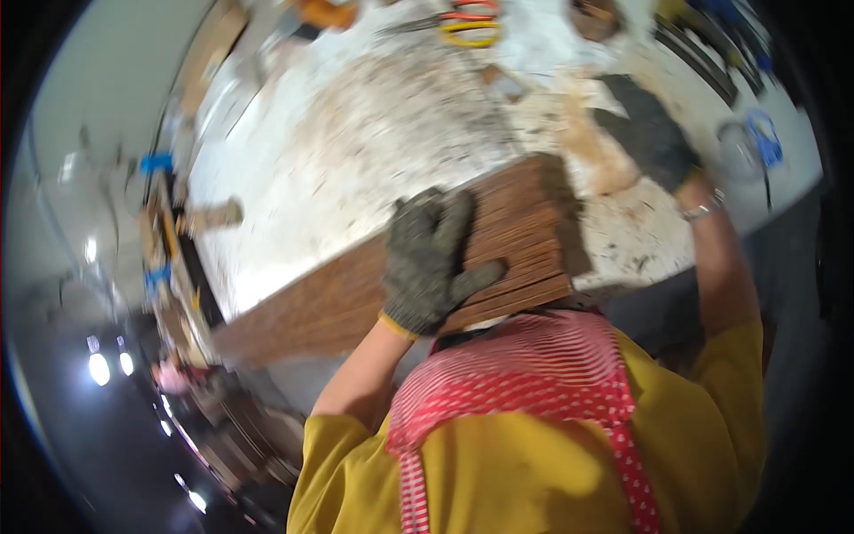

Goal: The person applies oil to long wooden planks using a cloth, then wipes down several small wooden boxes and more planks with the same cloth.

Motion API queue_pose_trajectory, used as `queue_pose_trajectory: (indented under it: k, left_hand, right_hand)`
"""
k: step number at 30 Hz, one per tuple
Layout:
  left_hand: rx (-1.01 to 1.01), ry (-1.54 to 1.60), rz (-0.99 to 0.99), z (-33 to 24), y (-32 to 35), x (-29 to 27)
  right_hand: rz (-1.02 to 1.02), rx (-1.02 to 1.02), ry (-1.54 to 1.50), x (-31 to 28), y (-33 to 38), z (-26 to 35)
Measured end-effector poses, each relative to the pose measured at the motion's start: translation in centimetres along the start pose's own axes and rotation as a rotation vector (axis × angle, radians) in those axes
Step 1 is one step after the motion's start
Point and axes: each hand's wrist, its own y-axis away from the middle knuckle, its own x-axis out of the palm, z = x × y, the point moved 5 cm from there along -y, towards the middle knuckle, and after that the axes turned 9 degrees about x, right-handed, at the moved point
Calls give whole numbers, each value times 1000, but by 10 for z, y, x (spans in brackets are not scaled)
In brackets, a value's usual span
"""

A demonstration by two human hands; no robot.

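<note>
While a stack of thin brown wooden strips lies at the near edge of a paint-spattered white workbench, a person's gloved left hand presses flat on its near left part, fingers spread wide over the top. The gloved right hand rests farther right on the bench, just beside the stack's far corner (blur hides whether it grips anything). Yellow and orange-handled tools lie at the far edge, and a red-and-white striped cloth hangs over the person's yellow shirt.
</note>
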Motion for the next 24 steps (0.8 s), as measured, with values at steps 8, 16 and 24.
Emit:
queue_pose_trajectory:
  k: [8,16,24]
  left_hand:
    - [-49,-47,-162,9,15,5]
    - [-148,-17,-268,23,41,5]
    - [-306,-55,-502,49,107,-62]
  right_hand:
    - [-114,211,-65,-65,-19,47]
    - [-124,298,-593,-74,-56,97]
    - [210,210,-362,-3,-51,138]
